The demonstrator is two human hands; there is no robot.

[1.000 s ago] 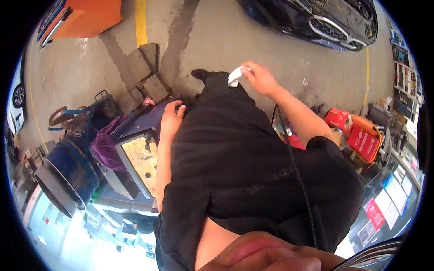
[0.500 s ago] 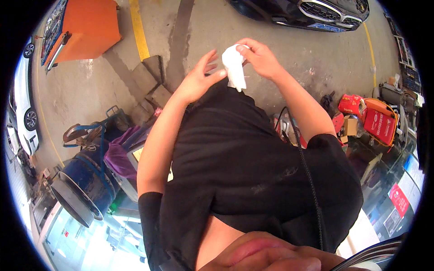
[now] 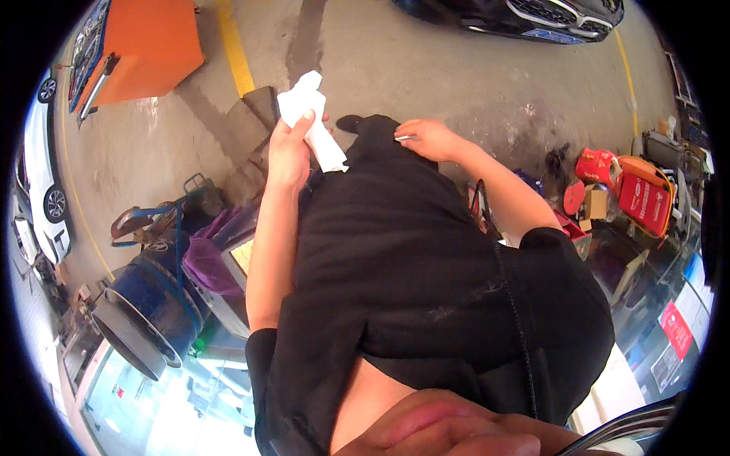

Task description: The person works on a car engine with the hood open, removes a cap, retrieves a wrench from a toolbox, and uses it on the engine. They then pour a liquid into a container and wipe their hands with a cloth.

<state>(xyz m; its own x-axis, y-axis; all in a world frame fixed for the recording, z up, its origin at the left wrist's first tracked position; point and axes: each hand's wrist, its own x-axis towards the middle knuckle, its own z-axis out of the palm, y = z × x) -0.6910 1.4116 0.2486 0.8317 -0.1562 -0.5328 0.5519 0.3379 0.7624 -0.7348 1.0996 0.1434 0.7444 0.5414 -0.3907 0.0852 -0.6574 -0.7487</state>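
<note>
A crumpled white paper tissue (image 3: 303, 100) hangs in my left hand (image 3: 288, 156), the thumb pressed over its near face. Its lower end reaches down toward my dark clothing (image 3: 380, 205). To the right, my right hand (image 3: 435, 142) is closed, its fingers curled just above the dark cloth. From those fingertips a small, thin, pale piece (image 3: 406, 138) sticks out; its kind is too small to make out. A gap separates the two hands.
Ahead on the right stands a black car (image 3: 525, 19). An orange cabinet (image 3: 152, 53) is at far left, near flat grey-brown slabs (image 3: 247, 114). A blue drum (image 3: 156, 285) and purple cloth (image 3: 209, 262) lie left; red boxes (image 3: 597, 166) sit right.
The tissue has passed from my right hand to my left, which has closed on it and moved left. My right hand has come down and nearer my body, with the small pale piece showing.
</note>
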